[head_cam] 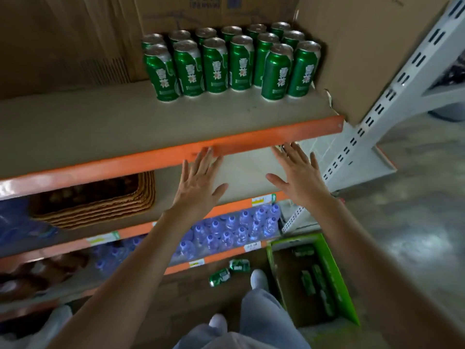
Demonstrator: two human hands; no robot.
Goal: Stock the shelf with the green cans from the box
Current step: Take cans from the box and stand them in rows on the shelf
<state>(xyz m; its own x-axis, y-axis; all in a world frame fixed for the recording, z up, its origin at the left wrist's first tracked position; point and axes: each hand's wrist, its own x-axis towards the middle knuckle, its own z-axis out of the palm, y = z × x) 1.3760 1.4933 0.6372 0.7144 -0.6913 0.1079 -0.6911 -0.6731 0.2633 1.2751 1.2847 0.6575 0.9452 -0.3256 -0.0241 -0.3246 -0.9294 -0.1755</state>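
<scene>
Green cans (pixel 215 66) stand well beyond the fingers (pixel 202 161).

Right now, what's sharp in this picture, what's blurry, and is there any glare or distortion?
Head view: the green cans on the shelf are sharp, tops catching light; the cans inside the green box are smeared; the lower-left shelves dim and blurred; the wide lens bows the orange shelf edge.
</scene>
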